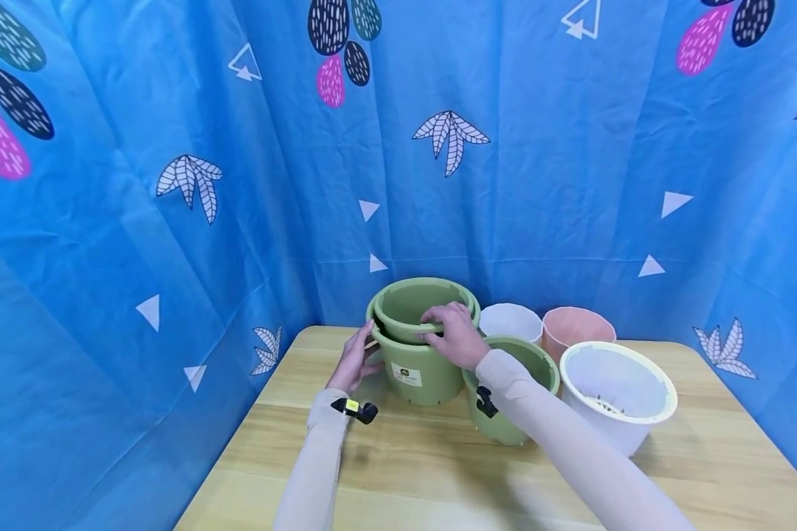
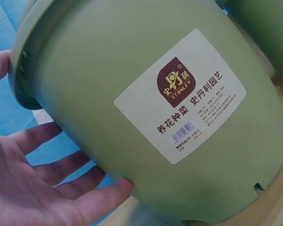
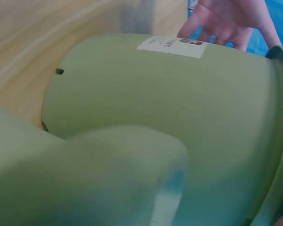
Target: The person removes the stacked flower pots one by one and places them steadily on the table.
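A green plastic flower pot [image 1: 432, 380] with a white label [image 2: 179, 96] stands upright on the table. A second green pot [image 1: 408, 299] sits partway down inside it, its rim above the outer one. My right hand [image 1: 457, 335] pinches the inner pot's near right rim, fingers over the inside and thumb outside. On the outer pot's left side rests my left hand [image 1: 353, 359]. Its fingers are spread along the wall and up to the rim, as the left wrist view shows. Most of the right hand is hidden in the right wrist view.
Another green pot [image 1: 498, 428] stands to the right, under my right forearm. Beyond it are a white pot [image 1: 607, 435], a pink pot [image 1: 571, 324] and a smaller white pot [image 1: 508, 321]. A blue patterned curtain [image 1: 538, 184] surrounds the wooden table [image 1: 292, 442].
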A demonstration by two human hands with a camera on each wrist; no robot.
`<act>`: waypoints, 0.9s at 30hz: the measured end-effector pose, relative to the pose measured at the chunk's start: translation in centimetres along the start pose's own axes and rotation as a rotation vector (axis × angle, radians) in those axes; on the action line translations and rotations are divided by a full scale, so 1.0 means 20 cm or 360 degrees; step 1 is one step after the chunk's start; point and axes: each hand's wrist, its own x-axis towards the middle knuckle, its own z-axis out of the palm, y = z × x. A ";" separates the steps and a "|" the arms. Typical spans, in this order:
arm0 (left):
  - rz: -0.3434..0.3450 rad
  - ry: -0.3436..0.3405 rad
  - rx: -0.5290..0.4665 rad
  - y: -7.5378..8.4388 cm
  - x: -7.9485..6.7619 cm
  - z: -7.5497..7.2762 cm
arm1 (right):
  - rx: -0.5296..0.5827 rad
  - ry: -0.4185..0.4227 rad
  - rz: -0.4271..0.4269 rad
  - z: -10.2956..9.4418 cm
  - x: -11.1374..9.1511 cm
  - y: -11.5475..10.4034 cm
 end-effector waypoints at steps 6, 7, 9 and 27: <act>0.0007 0.0018 0.0015 0.00 -0.01 0.00 | -0.0013 0.0154 0.0157 0.00 -0.02 0.02; 0.0008 0.0019 0.0023 0.00 0.00 0.00 | -0.0031 0.0197 0.0183 0.00 -0.02 0.02; 0.0005 0.0019 0.0028 0.00 0.00 0.00 | -0.0052 0.0283 0.0251 0.00 -0.02 0.03; 0.0010 0.0038 0.0002 -0.02 0.01 0.00 | 0.0167 0.0114 0.0739 -0.10 -0.04 0.15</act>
